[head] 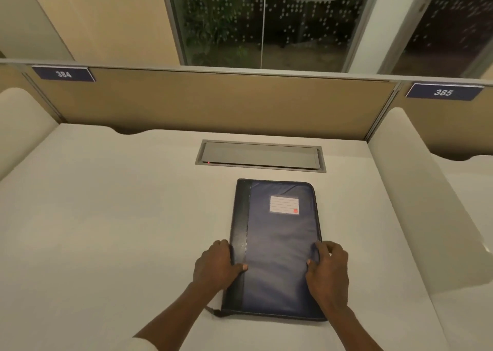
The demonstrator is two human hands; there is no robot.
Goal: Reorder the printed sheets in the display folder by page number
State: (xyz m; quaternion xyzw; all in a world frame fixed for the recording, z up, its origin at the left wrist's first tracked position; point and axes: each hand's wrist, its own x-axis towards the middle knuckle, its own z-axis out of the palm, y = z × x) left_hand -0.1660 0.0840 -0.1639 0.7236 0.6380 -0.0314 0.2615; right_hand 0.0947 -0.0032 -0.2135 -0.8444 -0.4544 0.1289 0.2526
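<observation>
Nearest the viewer, two bare hands hold the lower half of a closed, zipped dark blue display folder [277, 244], which lies flat on a white desk [120, 217]. If it is pulled open unevenly, the hidden sheets could probably spill out or the folder could skid. The left hand [214, 265] clasps the spine edge with its thumb on the cover, and the right hand [329, 273] curls its fingers [317, 246] around the zipped edge opposite. Beyond the folder sits a closed grey cable hatch [260, 155].
</observation>
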